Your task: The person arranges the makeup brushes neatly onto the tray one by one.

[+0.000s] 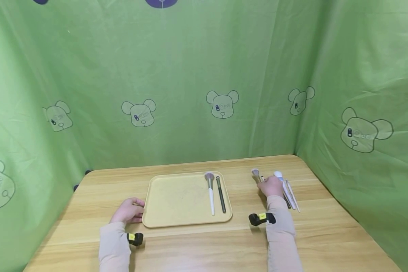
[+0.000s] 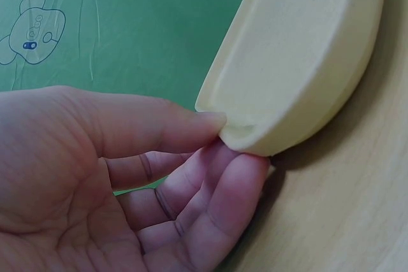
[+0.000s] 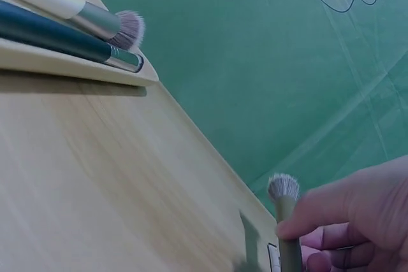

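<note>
My left hand (image 1: 128, 210) grips the left rim of a pale yellow tray (image 1: 176, 200). In the left wrist view, the thumb lies on top of the rim and the curled fingers are under it. On the tray's right side lie a white-handled makeup brush (image 1: 211, 196) and a slimmer dark-handled makeup brush (image 1: 221, 194). To the right of the tray, my right hand (image 1: 272, 186) pinches a makeup brush (image 3: 289, 211) with an olive-gold handle and greyish bristles pointing up and away. Its lower end falls outside the right wrist view.
Beside and partly under the right hand lie more brushes: a white one (image 1: 290, 194), a thin pale one (image 1: 293, 195) and a dark handle (image 1: 287, 202). A green curtain (image 1: 190, 75) with bear prints surrounds the wooden table (image 1: 197, 249) at the back and sides.
</note>
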A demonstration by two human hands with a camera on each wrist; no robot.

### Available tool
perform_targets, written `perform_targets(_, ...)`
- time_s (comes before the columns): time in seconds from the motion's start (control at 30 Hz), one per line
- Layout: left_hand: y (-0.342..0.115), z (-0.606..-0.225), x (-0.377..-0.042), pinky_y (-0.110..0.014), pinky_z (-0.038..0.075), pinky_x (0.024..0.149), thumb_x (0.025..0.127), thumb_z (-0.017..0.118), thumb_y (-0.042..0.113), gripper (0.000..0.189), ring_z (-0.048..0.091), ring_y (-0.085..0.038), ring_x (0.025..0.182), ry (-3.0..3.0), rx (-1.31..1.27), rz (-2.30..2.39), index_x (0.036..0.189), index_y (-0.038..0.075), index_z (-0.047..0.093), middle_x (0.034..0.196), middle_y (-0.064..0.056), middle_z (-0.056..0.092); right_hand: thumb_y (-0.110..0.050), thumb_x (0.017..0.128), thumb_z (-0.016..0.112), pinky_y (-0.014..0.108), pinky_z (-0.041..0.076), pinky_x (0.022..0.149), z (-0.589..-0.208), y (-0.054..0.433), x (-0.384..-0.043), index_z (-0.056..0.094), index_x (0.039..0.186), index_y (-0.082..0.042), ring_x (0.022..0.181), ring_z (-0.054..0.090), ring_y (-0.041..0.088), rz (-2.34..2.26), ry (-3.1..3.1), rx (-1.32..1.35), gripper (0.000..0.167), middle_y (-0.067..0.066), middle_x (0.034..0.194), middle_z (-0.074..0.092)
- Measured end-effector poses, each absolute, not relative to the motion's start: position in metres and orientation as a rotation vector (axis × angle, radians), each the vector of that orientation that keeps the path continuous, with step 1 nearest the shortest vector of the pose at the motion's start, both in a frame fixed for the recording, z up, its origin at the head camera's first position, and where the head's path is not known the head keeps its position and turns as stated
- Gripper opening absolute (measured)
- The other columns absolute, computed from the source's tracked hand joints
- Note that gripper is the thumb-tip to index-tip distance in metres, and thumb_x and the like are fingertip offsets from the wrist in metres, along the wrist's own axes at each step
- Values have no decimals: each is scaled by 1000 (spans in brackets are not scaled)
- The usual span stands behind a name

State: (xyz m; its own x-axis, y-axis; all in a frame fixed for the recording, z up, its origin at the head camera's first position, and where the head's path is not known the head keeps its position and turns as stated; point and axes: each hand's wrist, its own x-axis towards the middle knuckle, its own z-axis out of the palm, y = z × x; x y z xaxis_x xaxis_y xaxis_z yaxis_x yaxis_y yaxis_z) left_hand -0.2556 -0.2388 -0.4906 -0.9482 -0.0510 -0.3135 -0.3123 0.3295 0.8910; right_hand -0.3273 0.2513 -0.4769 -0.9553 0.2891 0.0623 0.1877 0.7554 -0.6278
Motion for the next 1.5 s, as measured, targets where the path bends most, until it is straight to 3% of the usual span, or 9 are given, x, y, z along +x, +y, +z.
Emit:
perform_targets(0.13,-239,-491,-256,-28,58,60,88,56,-3,27,61,-15,66,2367,-324,1663,114,-11,50,80,-10,62,-15,76,67,30,43,56,-477,250,-328,64,70,-1,66,56,25,1001,-2760,-350,16,9,66,63)
perform_targets(0.4,-240,-490,-256,-28,58,60,89,56,-2,27,61,-15,65,2362,-318,1653,114,-11,50,78,-9,62,-15,78,67,36,52,66,-470,240,-327,70,91,5,76,63,29,1109,-2697,-299,25,21,88,70)
perform_targets(0.63,-239,-490,-257,-28,58,61,89,56,-3,27,61,-15,65,2362,-319,1654,114,-11,50,79,-9,62,-16,79,67,31,49,65,-465,228,-331,69,92,3,78,61,27,1135,-2684,-255,23,19,90,70)
perform_targets(1.2,-240,-490,-257,-28,58,61,88,56,-2,26,61,-15,66,2370,-321,1651,113,-10,52,80,-9,62,-17,80,68,42,53,77,-457,188,-333,67,92,1,81,63,29,1192,-2653,-156,22,17,88,70)
perform_targets(1.5,-240,-489,-255,-29,59,62,89,56,-2,28,61,-15,67,2370,-313,1633,115,-11,51,82,-10,62,-15,79,68,39,53,73,-454,170,-330,67,88,1,78,63,29,1195,-2630,-136,19,17,85,70)
